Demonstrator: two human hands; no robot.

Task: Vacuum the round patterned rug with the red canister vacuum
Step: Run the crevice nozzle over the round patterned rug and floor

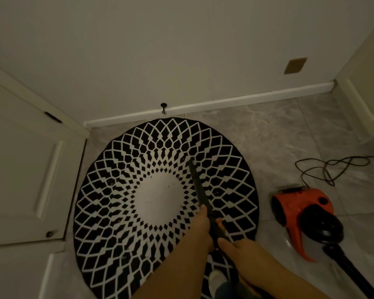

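A round black-and-white patterned rug [121, 190] with a plain white centre lies on the grey tiled floor. A black vacuum wand [198, 186] slants across it, its nozzle tip resting on the rug up and right of the centre. My left hand [201, 229] grips the wand from the left. My right hand [242, 253] grips it just below, near an orange part of the handle. The red canister vacuum [298, 207] sits on the tiles right of the rug, with a black hose [343, 262] running from it toward the bottom right.
A black power cord [330, 169] lies looped on the floor behind the canister. A white door [24, 169] stands at the left, a baseboard and door stop [164, 107] at the wall behind the rug. My foot [216, 281] rests on the rug's near edge.
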